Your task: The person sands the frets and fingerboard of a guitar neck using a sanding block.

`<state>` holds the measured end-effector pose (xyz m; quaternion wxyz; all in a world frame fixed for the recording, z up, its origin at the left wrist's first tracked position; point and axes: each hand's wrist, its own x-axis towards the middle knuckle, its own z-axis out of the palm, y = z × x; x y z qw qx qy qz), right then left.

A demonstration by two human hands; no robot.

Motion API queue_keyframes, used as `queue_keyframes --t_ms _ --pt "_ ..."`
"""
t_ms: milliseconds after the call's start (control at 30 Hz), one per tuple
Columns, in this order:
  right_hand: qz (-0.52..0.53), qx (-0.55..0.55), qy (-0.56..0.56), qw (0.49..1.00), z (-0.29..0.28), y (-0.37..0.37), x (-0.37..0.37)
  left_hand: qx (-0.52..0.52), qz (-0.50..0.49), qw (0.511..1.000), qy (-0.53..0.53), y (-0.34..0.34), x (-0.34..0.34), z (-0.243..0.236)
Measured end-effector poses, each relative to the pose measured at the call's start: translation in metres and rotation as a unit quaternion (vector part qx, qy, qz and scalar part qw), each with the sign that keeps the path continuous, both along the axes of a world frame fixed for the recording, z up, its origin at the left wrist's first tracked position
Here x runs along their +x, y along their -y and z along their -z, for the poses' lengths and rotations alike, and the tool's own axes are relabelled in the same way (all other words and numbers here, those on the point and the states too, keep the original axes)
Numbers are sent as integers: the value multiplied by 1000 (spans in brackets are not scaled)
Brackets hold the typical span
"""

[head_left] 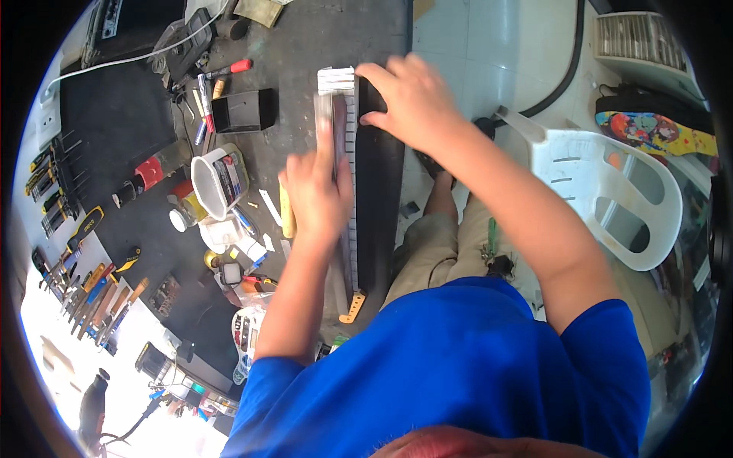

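Far left, hand tools (53, 187) in a rack. Then black open box (243, 111) and white tub (210, 187) on dark bench (294, 46). Left hand (317, 187), blurred, grips grey bar (338, 286), index finger extended along it, thumb on its right side. Bar lies lengthwise over the white striped strip (352, 137), which is on the bench in front of the person. Right hand (416, 99) at strip's far end, thumb and index finger spread, contact unclear. White plastic chair (569, 164) far right.
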<state>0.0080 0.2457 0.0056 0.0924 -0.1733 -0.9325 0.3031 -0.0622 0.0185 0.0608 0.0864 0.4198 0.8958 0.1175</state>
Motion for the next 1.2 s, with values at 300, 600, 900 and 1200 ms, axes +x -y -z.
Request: queue_keyframes --t_ms 300,600,900,1200 --pt "1 -30 -83 996 38 5 -12 20 5 996 -89 -89 -54 -3" --pt "35 -61 -45 997 31 8 -4 -13 17 998 -61 -85 -38 -5" --pt "20 -64 -50 996 33 1 -1 -14 38 999 -7 11 22 -11" --pt "25 -57 -67 996 37 2 -1 -32 5 998 -49 -75 -21 -3"
